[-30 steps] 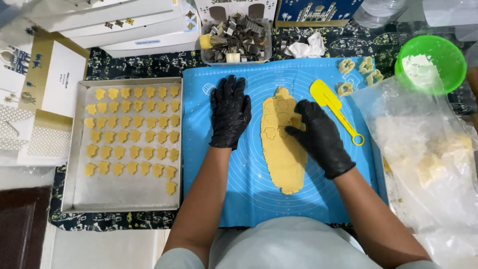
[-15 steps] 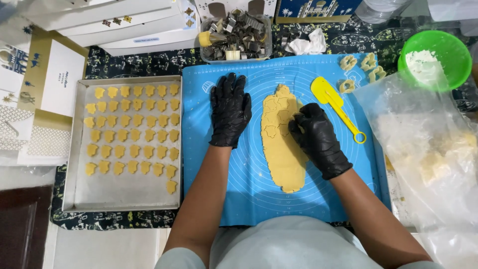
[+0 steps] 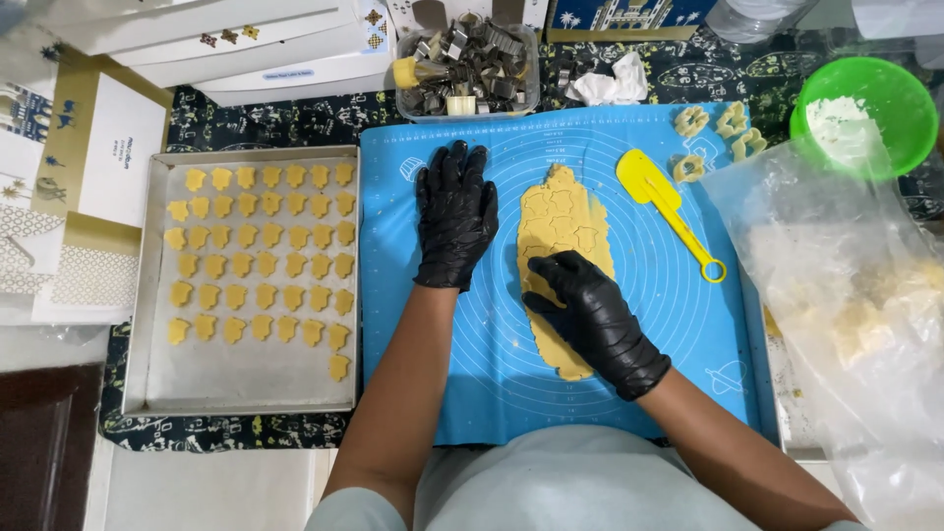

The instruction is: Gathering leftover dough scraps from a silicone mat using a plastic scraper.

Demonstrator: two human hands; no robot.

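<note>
The left hand [image 3: 454, 216] lies flat, fingers spread, on bare blue mat [image 3: 669, 334] beside the rolled dough [image 3: 562, 221]; the right hand [image 3: 590, 315] presses curled fingers onto the dough's left edge.

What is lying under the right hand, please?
Under the right hand lies the rolled yellow dough, on the blue mat. Cutter marks show above the hand. Whether the fingers hide a cutter cannot be seen.

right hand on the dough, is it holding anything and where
Cannot be told: the black-gloved right hand presses on the flat yellow dough sheet, hiding anything beneath.
</note>
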